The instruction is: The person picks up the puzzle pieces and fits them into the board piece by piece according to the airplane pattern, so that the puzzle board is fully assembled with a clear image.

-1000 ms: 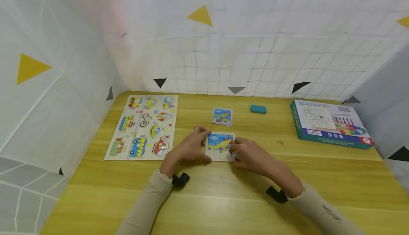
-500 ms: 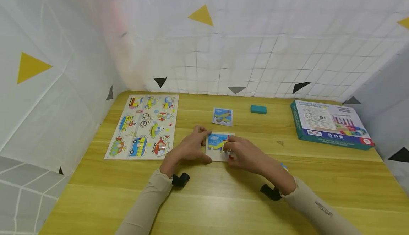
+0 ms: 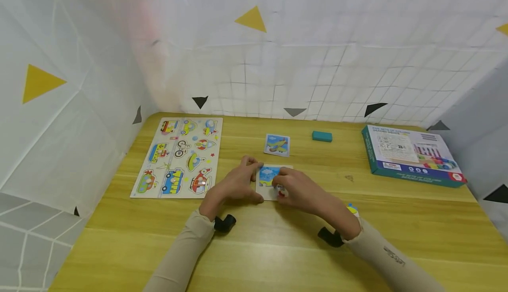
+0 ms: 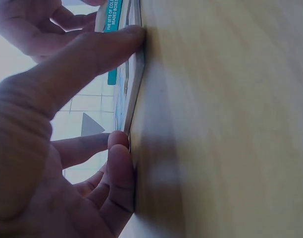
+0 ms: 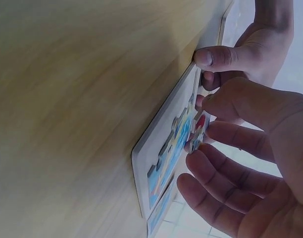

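A small jigsaw puzzle board [image 3: 265, 192] lies flat on the table, with joined airplane puzzle pieces [image 3: 267, 175] along its far side and bare wood along its near side. At the board's left edge, my left hand [image 3: 237, 181] holds it between thumb and fingers, one at each corner; the left wrist view shows the thumb pressed to the board's rim [image 4: 134, 82]. My right hand [image 3: 299, 190] pinches a puzzle piece [image 5: 199, 130] with red on it between thumb and index finger, tilted just over the bare part. The fingers partly hide that piece and the board's right side.
Behind the board lies a picture card [image 3: 277, 145] of an airplane. A teal block [image 3: 322, 136] is farther back. To the left lies a vehicle puzzle board [image 3: 176, 157], to the right a flat box [image 3: 412, 153]. Another puzzle piece [image 3: 352, 209] shows beside the right wrist.
My right hand has moved left across the board with the puzzle piece, covering more of the airplane. The piece beside my right wrist has come into view. My left hand stays put.
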### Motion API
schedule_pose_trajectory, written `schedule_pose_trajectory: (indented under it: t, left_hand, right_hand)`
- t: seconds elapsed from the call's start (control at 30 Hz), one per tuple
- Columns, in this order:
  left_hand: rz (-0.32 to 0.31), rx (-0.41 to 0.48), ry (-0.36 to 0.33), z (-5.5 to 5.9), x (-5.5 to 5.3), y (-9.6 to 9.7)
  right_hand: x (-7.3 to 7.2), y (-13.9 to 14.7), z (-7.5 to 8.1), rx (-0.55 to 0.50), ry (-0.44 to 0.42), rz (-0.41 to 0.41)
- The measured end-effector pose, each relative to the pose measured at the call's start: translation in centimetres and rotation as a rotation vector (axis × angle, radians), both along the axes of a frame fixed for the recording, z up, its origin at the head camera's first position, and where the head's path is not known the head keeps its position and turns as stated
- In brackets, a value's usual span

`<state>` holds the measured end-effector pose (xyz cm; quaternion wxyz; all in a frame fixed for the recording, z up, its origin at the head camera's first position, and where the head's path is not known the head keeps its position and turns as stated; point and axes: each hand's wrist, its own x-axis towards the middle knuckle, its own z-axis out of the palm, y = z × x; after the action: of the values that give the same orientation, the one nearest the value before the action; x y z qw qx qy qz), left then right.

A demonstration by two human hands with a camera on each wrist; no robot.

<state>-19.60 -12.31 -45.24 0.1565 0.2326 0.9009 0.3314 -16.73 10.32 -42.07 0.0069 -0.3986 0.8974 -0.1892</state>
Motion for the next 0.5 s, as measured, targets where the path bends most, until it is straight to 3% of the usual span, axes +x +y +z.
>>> schedule_pose_trajectory:
  t: [0.5]
  left_hand:
    - [-0.004, 0.017, -0.009, 0.3, 0.2, 0.0]
  right_hand:
    - [-0.5, -1.6, -0.3, 0.0, -0.015, 0.006]
